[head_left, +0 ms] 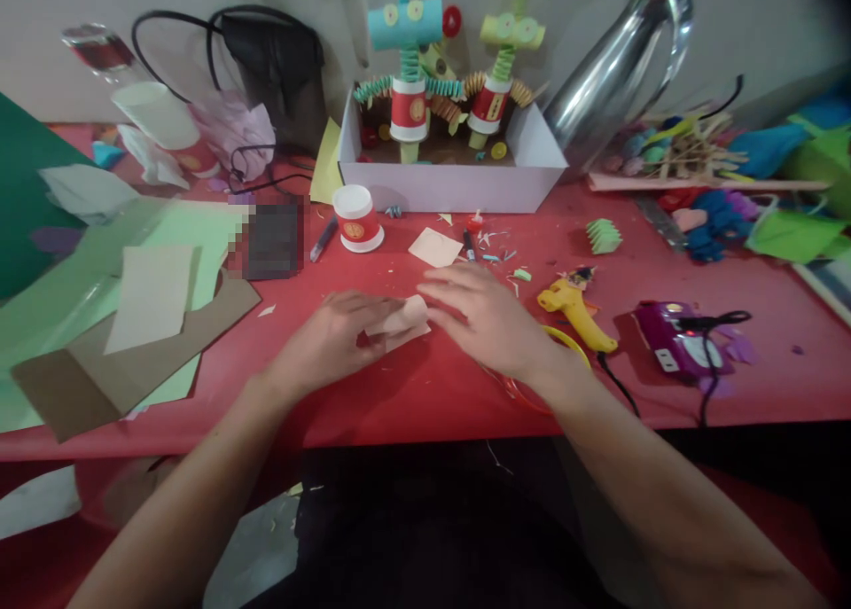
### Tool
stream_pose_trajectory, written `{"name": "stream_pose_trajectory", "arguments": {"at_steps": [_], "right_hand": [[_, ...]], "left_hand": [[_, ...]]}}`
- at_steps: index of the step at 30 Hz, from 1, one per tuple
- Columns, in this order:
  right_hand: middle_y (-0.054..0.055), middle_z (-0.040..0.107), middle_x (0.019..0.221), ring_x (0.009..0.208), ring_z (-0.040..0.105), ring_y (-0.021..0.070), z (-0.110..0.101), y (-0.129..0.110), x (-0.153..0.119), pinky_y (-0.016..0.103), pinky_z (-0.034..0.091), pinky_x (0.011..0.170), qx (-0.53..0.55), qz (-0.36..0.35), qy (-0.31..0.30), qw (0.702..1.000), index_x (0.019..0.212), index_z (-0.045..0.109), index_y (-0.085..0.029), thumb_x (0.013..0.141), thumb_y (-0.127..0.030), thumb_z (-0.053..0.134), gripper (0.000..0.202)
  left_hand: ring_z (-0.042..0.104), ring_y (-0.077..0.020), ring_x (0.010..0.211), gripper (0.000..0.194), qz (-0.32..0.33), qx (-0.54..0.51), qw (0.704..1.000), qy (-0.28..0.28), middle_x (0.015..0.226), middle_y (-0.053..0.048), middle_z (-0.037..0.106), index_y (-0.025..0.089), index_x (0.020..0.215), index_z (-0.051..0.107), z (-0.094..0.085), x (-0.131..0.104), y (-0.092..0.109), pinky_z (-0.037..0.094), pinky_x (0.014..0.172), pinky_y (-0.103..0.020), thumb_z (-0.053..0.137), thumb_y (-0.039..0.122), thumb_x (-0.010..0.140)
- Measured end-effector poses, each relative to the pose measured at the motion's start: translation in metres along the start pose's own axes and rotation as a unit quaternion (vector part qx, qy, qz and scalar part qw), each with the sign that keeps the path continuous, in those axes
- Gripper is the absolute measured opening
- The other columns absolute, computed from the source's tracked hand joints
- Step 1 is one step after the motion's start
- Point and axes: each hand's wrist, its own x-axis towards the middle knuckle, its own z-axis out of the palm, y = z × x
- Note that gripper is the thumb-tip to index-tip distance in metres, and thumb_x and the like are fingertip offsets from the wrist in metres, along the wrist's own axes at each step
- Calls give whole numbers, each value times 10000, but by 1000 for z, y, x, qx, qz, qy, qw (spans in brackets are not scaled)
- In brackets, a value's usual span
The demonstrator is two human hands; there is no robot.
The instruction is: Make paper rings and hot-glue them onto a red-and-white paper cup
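A small pale sheet of paper (413, 313), curled into a roll along its upper part, lies on the red table in front of me. My left hand (346, 330) has its thumb and fingers bent around the roll's left end. At the roll's right end is my right hand (482, 316), fingers stretched out and slightly spread, the fingertips close to the paper. Whether they touch it, I cannot tell. Just beyond the hands lies a pale square of paper (435, 247). A red and white paper cup (357, 219) stands upside down behind my left hand.
A yellow glue gun (577, 309) lies right of my right hand, near a purple power socket (684, 341). Paper-cup figures (409, 108) stand in a white box (452, 188) at the back. Green and brown sheets (160, 361) cover the left side. A metal jug (618, 68) leans behind.
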Motion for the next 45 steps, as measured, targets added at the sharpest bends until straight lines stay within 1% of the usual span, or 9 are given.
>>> {"name": "stream_pose_trajectory", "arguments": {"at_steps": [5, 11, 15, 21, 26, 32, 39, 41, 45], "right_hand": [[66, 744, 1040, 1049, 651, 220, 22, 1, 17, 386, 487, 967, 38, -38, -58, 997, 944, 741, -190, 949, -173, 570, 172], [83, 718, 1045, 961, 647, 209, 20, -1, 10, 332, 481, 855, 12, -24, -99, 995, 992, 676, -161, 922, -126, 579, 125], [100, 696, 1071, 985, 627, 226, 21, -6, 6, 366, 469, 879, -41, -62, -113, 991, 1068, 646, -152, 949, -131, 557, 150], [131, 684, 1087, 962, 625, 248, 27, -13, -4, 409, 485, 862, -94, -92, -70, 989, 1080, 664, -147, 1005, -142, 448, 229], [131, 670, 1087, 989, 604, 249, 31, -19, -14, 416, 511, 898, -83, -87, -35, 992, 1048, 679, -157, 1016, -146, 420, 261], [164, 657, 1199, 1191, 579, 273, 36, -22, -31, 442, 497, 1058, -37, -80, -1, 996, 1132, 679, -102, 987, -107, 464, 259], [171, 679, 1221, 1262, 572, 311, 45, -26, -55, 473, 539, 1044, -52, -102, 19, 993, 1230, 671, -82, 981, -88, 464, 324], [176, 687, 1217, 1262, 578, 320, 45, -29, -59, 472, 548, 1036, -58, -106, 26, 992, 1222, 677, -67, 968, -76, 481, 320], [179, 703, 1204, 1240, 603, 310, 43, -34, -59, 463, 553, 1030, -52, -88, 45, 994, 1197, 691, -63, 956, -74, 494, 311]], "left_hand": [[678, -255, 1089, 463, 22, 32, 999, -29, 1221, -99, 719, 217, 1300, 622, -1, -3, -5, 503, 989, -448, 621, 162, 840], [684, -253, 1087, 494, 49, 11, 999, -10, 1245, -116, 707, 192, 1323, 596, -1, -5, -6, 550, 963, -429, 593, 125, 834], [646, -252, 1177, 585, 65, 19, 998, -11, 1315, -106, 670, 214, 1404, 537, 2, -9, -9, 536, 1020, -440, 585, 89, 835], [595, -265, 1239, 589, 70, 34, 997, -18, 1366, -117, 628, 194, 1435, 509, 3, -18, -3, 498, 1075, -489, 540, 71, 860], [553, -265, 1296, 550, 51, -15, 998, -24, 1415, -130, 588, 194, 1426, 527, 4, -23, 5, 479, 1097, -493, 550, 99, 885], [588, -199, 1283, 451, 14, -70, 997, 37, 1392, -67, 623, 274, 1377, 579, 14, -29, 10, 503, 1090, -420, 508, 115, 961], [623, -220, 1228, 493, -60, -9, 993, 106, 1365, -95, 626, 239, 1395, 546, 22, -39, 28, 550, 1036, -394, 623, 180, 912], [643, -221, 1188, 431, -52, 10, 992, 110, 1317, -101, 649, 215, 1329, 592, 25, -42, 30, 567, 1008, -385, 623, 155, 903], [658, -244, 1159, 361, 10, 50, 993, 105, 1284, -122, 664, 180, 1253, 617, 27, -50, 30, 575, 991, -416, 595, 107, 901]]}}
